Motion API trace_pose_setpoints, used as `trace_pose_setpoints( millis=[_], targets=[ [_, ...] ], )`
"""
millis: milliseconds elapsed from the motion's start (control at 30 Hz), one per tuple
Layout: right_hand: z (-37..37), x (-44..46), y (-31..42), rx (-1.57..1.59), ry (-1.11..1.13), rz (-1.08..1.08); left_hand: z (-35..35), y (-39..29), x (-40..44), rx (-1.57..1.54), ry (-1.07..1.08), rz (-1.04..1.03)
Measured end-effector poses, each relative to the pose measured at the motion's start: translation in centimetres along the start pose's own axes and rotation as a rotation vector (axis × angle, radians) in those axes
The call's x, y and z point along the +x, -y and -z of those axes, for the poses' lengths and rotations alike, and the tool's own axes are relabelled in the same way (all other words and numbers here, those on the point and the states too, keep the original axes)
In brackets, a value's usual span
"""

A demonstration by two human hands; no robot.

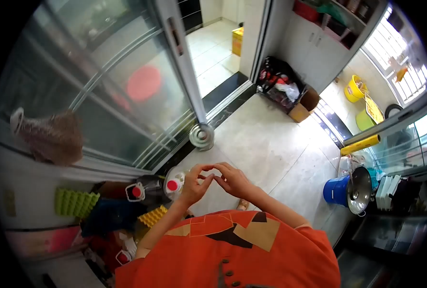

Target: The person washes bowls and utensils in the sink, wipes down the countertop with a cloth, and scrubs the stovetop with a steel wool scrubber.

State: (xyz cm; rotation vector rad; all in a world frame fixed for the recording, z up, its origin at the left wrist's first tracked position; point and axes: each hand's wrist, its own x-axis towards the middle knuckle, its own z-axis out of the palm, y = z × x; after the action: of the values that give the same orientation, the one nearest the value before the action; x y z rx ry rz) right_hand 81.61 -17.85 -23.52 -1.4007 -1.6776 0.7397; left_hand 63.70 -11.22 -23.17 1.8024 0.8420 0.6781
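My left hand [195, 185] and my right hand [233, 179] are raised in front of my chest, above the tiled floor. Their fingertips come together in the middle, thumbs and forefingers curved round a small gap. No object shows in either hand. Just left of my left hand, lower down, stands a white jug with a red cap [172, 185]. Beyond the hands, a round metal object [202, 137] sits by the sliding door's lower corner.
A glass sliding door [112, 72] is at the left. Dark jug [151, 189] and green egg trays [75, 202] lie near the left wall. A black bag [275, 79] and cardboard box [305, 104] stand ahead. At right are a blue bucket [335, 191] and a wok [360, 189].
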Motion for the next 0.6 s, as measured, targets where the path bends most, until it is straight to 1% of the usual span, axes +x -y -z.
trace_pose_setpoints(
  millis=[33,67,133,233,300,367,400,467,500,533,600],
  targets=[
    [2.2,-0.4,-0.6,0.044,-0.048,-0.061,-2.4,-1.4,2.4,-0.04,0.015,-0.029],
    [4.5,-0.8,-1.4,0.045,-0.06,-0.062,-4.5,-2.7,4.3,-0.082,0.025,-0.049],
    [8.7,-1.5,-2.8,0.04,-0.219,-0.13,-7.8,-4.9,7.9,-0.064,0.097,-0.078],
    [14.1,-1.2,-4.6,0.042,-0.293,-0.164,-11.4,-6.7,12.8,-0.056,0.174,-0.133],
    [16.1,0.0,-6.3,0.053,-0.31,-0.192,-12.7,-6.2,16.1,-0.049,0.194,-0.161],
    [17.6,1.4,-8.6,0.048,-0.312,-0.214,-13.5,-5.4,19.7,-0.021,0.275,-0.193],
    [18.3,2.2,-10.1,0.038,-0.305,-0.212,-13.8,-4.6,21.6,-0.031,0.267,-0.196],
    [19.6,4.5,-13.0,0.002,-0.288,-0.217,-14.0,-2.7,25.7,0.023,0.352,-0.191],
    [20.7,6.0,-13.9,0.017,-0.277,-0.275,-14.0,-2.2,27.8,0.009,0.334,-0.225],
    [21.5,7.4,-15.1,0.008,-0.261,-0.272,-14.1,-1.1,29.9,-0.001,0.319,-0.223],
    [23.8,11.4,-17.8,-0.032,-0.267,-0.359,-13.9,0.4,35.3,0.027,0.316,-0.302]
  ],
)
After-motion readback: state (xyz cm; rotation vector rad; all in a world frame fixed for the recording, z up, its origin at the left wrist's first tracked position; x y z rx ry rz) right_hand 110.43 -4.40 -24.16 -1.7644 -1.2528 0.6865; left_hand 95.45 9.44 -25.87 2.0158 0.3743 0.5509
